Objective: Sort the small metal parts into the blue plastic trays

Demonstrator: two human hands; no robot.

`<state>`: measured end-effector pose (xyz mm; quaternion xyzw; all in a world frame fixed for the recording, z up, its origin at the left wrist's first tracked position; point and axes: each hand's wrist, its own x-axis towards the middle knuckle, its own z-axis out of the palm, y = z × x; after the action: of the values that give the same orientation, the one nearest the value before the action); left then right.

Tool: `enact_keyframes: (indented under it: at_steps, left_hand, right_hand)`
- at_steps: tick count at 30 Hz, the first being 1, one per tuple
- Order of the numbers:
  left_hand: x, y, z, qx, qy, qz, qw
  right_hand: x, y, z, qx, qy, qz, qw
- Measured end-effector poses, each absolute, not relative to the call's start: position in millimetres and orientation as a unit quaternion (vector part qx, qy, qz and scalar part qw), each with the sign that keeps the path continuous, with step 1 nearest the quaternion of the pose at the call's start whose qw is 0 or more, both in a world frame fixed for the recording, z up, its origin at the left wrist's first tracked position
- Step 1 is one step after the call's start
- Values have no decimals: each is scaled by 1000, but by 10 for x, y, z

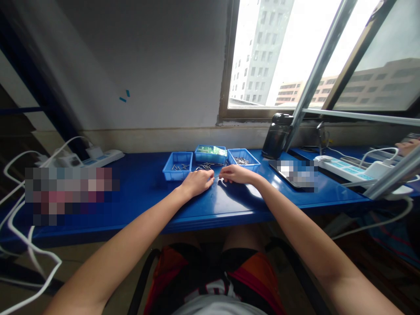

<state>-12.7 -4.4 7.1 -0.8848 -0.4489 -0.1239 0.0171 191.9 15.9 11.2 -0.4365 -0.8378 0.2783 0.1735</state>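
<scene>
Beneath a wide window [295, 52], through which pale tower blocks are seen, a glossy blue table [141, 192] is set against a grey wall [147, 57]. Two small strips of blue tape [124, 96] are stuck on that wall.

Three blue trays are lined up at the back of the table. Thin metal pins are held in the left tray [177, 165] and the right tray [243, 159], while something green is held in the middle tray [210, 153]. A loose heap of pins [205, 166] is spread on the table just in front of the middle tray.

The left hand [197, 182] and the right hand [236, 174] are rested on the table just before the heap, fingertips turned toward each other and nearly touching. Both are curled narrow, with the fingers drawn into a pinch. Whether a pin is gripped cannot be told, as the tips are too small to make out.

A black gadget [277, 135] is stood to the right, near the window frame. White power strips are laid at the far left [103, 157] and the far right [344, 168], with white cables [19, 232] trailed from them. Another person's hand [408, 146] is seen at the right edge. Two spots on the table are pixelated, and no writing can be read anywhere at this size.
</scene>
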Motion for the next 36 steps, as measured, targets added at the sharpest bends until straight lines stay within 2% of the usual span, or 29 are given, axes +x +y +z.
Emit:
enact_keyframes:
  at_steps: [16, 25, 36]
  left_hand:
    - [-122, -58, 83, -886, -432, -166, 26]
    - [-101, -98, 120, -900, -380, -213, -9]
    - [-105, -67, 92, -888, -434, -150, 14]
  right_hand:
    - [1917, 150, 117, -425, -839, 291, 179]
    - [1898, 157, 109, -431, -841, 279, 171]
    - [1869, 121, 136, -430, -838, 284, 177]
